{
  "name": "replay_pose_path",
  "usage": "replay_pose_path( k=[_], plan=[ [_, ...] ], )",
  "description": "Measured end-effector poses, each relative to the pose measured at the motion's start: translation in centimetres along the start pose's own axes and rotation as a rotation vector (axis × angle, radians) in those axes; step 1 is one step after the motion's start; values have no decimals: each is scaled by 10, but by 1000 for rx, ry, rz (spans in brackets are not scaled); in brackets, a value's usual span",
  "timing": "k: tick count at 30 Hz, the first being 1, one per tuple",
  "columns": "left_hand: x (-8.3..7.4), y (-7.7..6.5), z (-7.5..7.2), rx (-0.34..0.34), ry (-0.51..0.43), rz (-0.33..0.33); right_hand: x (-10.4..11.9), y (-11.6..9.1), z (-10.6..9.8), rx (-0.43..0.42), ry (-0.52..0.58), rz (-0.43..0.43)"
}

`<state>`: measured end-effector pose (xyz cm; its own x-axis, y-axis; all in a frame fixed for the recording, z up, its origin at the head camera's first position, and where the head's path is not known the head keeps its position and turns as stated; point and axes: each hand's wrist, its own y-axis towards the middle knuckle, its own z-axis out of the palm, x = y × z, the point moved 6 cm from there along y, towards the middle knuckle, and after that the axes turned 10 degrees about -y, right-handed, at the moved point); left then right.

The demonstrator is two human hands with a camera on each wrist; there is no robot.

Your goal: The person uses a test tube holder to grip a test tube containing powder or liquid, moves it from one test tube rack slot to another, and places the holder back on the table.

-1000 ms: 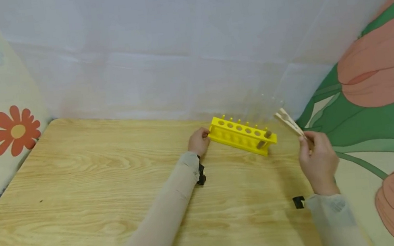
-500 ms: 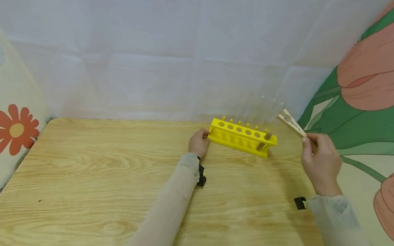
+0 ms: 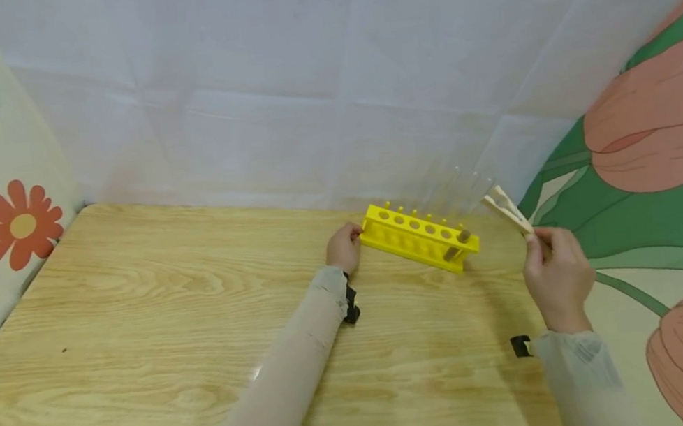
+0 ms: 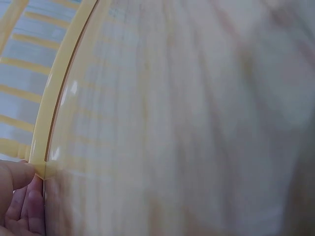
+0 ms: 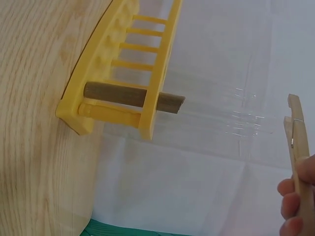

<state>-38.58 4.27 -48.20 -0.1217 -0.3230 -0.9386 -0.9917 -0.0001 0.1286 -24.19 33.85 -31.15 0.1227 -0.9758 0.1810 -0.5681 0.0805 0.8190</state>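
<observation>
Yellow rack [image 3: 422, 227] between two hands, wooden clamp [image 5: 300, 137] held beside it.
The left hand [image 3: 343, 249] pinches the rack's left end on the tabletop [image 3: 155, 297]; the right hand [image 3: 559, 278], well apart, grips the clamp near the rack's right end, not touching it.

At right, pinching a wooden clothespin [image 5: 301, 140] with the right hand [image 5: 291, 204], apart from a yellow rack [image 5: 161, 64] on a wood-grain table [image 5: 39, 123] at left. Through the rack's near end, a brown cylinder [image 5: 118, 95]. Between rack and clothespin, faint rims of clear tubes [image 5: 246, 116] against white cloth [image 5: 187, 191].
</observation>
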Motion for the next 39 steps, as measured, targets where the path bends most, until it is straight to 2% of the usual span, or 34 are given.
replay_pose_path(
  k=[5, 9, 27, 39],
  plan=[
    [2, 0, -1, -4, -1, 21, 1, 4, 2, -1, -19, -10],
    [2, 0, -2, -3, -33, 11, 1, 5, 3, 12, -31, -11],
    [2, 2, -1, -26, 5, 42, -4, 12, 10, 101, -43, -31],
    [1, 1, -2, -36, 2, 39, -8, 7, 17, 194, -67, -13]
  ],
)
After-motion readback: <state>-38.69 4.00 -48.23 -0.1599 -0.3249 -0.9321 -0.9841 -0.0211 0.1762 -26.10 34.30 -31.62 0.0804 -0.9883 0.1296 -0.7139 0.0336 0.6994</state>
